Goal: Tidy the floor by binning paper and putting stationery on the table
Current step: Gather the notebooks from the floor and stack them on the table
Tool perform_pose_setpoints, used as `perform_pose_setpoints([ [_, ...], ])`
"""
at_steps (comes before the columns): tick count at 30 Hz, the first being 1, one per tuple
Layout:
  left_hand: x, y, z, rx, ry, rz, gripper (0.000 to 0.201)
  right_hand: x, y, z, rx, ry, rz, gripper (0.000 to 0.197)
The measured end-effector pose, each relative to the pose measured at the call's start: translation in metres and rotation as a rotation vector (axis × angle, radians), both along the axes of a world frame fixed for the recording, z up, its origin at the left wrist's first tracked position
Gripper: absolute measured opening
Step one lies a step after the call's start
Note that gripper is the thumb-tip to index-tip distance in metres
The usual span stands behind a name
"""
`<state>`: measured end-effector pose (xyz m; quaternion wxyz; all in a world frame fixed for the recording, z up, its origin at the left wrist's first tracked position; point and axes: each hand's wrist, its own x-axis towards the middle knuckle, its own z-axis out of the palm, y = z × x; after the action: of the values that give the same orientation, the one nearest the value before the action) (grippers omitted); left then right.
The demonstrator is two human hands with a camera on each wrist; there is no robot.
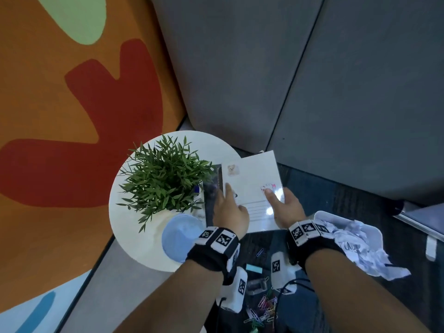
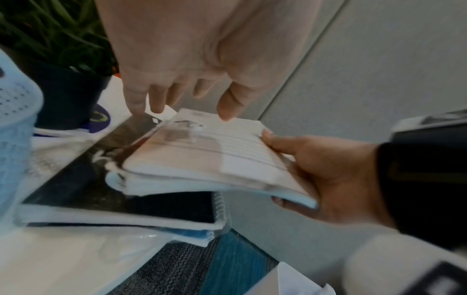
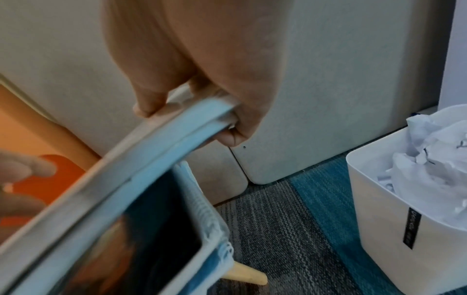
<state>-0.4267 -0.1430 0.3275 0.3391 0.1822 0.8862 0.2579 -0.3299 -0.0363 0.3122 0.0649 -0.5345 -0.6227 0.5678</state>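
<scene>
Right hand pinching the notebook at its right edge, thumb on top, hovering over the table at 3 o'clock. Left hand loose, fingertips brushing the cover. Light, bendy, glossy, probably slippery: best gripped by the spine.

white notebook, tilted over dark notebook

A leafy potted plant stands beside a pale blue perforated basket.
</scene>
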Motion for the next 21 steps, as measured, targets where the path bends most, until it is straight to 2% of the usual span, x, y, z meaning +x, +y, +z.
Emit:
perform_pose_setpoints([
  [3, 0.006, 0.003, -0.013, -0.045, -0.023, -0.143, 0.063, -0.009, -0.007, -0.021, -0.011, -0.011, -0.006, 0.033],
  [8, 0.006, 0.001, -0.036, -0.146, -0.036, -0.197, 0.065, -0.026, -0.014, -0.048, -0.027, -0.08, -0.007, 0.037],
  [21, 0.006, 0.014, -0.046, -0.258, -0.027, -0.098, 0.07, -0.036, -0.01, -0.051, 0.124, -0.33, 0.244, 0.04],
])
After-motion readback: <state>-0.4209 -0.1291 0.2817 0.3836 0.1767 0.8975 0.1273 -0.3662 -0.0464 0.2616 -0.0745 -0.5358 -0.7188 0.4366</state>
